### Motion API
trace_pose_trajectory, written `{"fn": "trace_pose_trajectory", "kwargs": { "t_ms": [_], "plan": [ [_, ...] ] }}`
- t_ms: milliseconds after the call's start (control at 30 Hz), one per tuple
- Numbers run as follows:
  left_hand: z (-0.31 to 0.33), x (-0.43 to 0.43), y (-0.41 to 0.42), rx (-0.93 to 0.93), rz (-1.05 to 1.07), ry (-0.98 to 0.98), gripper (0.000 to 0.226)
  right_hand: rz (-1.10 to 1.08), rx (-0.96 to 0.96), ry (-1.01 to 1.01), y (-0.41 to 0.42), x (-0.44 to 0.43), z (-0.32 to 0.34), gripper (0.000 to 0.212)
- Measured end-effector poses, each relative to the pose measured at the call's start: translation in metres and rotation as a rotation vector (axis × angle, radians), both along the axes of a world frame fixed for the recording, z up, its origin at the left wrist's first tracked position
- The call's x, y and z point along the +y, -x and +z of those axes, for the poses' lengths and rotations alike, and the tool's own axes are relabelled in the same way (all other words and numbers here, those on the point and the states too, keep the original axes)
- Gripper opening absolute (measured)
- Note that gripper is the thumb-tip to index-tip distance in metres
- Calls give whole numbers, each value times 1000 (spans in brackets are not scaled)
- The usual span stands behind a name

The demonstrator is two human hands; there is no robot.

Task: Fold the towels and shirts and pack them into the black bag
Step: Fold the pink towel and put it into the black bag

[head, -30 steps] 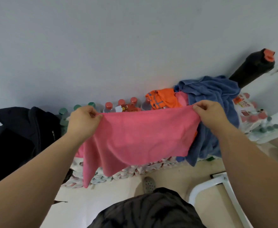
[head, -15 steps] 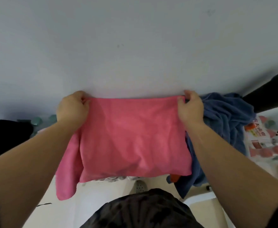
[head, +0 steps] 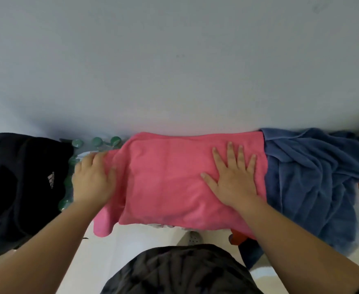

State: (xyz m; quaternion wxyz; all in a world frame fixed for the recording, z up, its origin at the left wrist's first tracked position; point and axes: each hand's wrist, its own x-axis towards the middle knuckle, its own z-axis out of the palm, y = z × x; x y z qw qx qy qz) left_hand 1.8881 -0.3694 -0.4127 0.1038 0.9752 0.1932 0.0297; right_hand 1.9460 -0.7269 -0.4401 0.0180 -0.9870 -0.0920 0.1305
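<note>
My right hand [head: 235,181] lies flat, fingers spread, on the pink towel [head: 168,183]. My left hand [head: 92,179] rests flat on the towel's left edge and holds nothing. Green bottle caps [head: 96,142] sit just beside that hand, between the towel and the black bag [head: 23,187]. A crumpled blue towel [head: 306,177] touches the pink one on the right. The pink towel looks soft and smooth, a wide rectangle.
</note>
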Motion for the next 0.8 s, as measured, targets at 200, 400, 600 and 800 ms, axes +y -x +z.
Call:
{"fn": "trace_pose_trajectory", "kwargs": {
  "t_ms": [200, 400, 600, 800],
  "plan": [
    [6, 34, 43, 68, 190, 33, 43, 105, -12, -88, 0, 42, 18, 83],
    [9, 46, 48, 79, 212, 179, 32, 373, 35, -208, 21, 122, 21, 78],
    [2, 53, 17, 99, 110, 207, 34, 420, 81, -39, 28, 140, 2, 76],
    [3, 58, -21, 86, 2, 210, 33, 409, 74, -19, 31, 140, 8, 74]
  ]
}}
